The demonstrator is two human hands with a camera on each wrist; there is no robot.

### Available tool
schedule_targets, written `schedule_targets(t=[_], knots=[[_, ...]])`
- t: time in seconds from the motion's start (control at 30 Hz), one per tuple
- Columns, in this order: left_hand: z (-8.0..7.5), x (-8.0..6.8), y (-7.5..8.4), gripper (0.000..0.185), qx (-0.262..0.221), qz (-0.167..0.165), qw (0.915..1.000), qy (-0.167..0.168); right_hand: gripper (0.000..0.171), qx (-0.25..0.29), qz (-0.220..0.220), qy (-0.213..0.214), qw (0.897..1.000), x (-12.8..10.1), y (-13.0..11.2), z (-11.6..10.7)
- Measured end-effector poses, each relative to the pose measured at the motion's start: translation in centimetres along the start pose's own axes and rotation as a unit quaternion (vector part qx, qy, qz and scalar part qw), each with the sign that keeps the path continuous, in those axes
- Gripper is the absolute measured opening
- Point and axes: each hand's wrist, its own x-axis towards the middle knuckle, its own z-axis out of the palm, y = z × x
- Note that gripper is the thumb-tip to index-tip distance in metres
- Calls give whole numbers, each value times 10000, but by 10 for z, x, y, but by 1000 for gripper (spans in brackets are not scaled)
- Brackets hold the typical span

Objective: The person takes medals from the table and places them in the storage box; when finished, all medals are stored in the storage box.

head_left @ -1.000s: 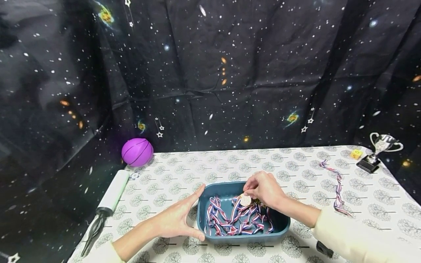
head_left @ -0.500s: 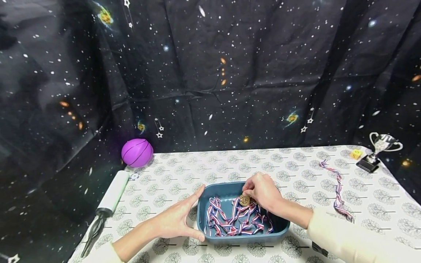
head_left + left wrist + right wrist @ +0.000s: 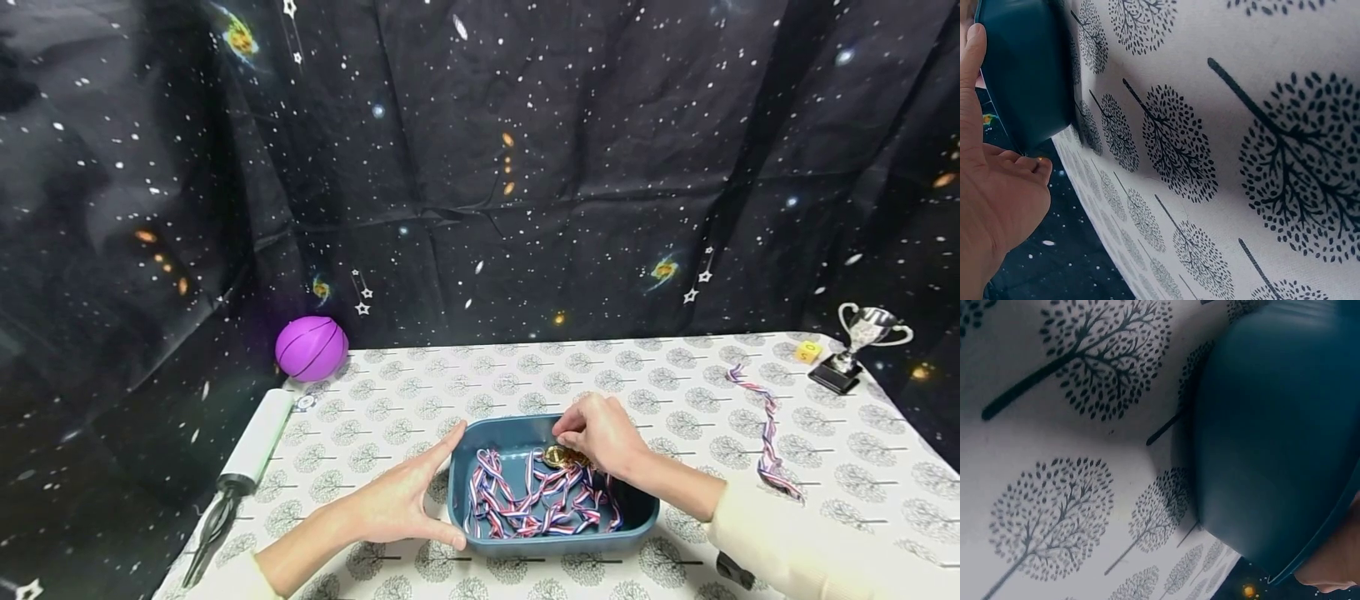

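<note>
Over blue tray [image 3: 457, 479]: right hand [image 3: 603, 433] pinches gold medal [image 3: 556, 455]; left hand [image 3: 397, 500] flat-fingered braces rim; ribbons [image 3: 525, 504] tangled beneath.

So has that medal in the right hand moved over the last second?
Yes. The medal has tilted flatter and sunk slightly toward the ribbons in the blue tray, pinched by the right hand.

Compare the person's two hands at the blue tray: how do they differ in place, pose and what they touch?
The left hand lies outside the blue tray, fingers straight against its left wall; the right hand reaches over the far rim into it. The left hand holds nothing, while the right hand's curled fingers pinch a gold medal above the striped ribbons. Both are bare and work at the same tray.
</note>
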Motion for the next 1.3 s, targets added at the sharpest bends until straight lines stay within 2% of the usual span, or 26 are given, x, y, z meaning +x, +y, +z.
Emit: schedule_targets(t=[0.13,0.43,0.53,0.67,0.83,0.93,1.13,1.3], knots=[[0,0,0,142,3,-24,10000,-26,11,229,274,-191,9992,-3,-1,2],[0,2,-1,140,67,56,10000,16,10,577,531,-269,9966,-3,-4,6],[0,2,-1,140,75,58,10000,17,10,732,548,-260,9955,-3,-3,4],[0,2,0,140,57,69,10000,-6,11,875,277,-276,9954,-3,-1,-3],[0,2,1,141,24,66,10000,-18,15,1000,-228,-378,9940,-3,4,-17],[-1,1,1,141,16,64,10000,-10,21,1270,-415,-484,9899,-4,7,-28],[-1,1,-1,141,36,39,10000,-7,38,1981,-306,-602,9779,-12,12,-54],[1,1,-2,141,15,66,10000,1,47,1958,-223,-445,9794,-23,21,-82]])
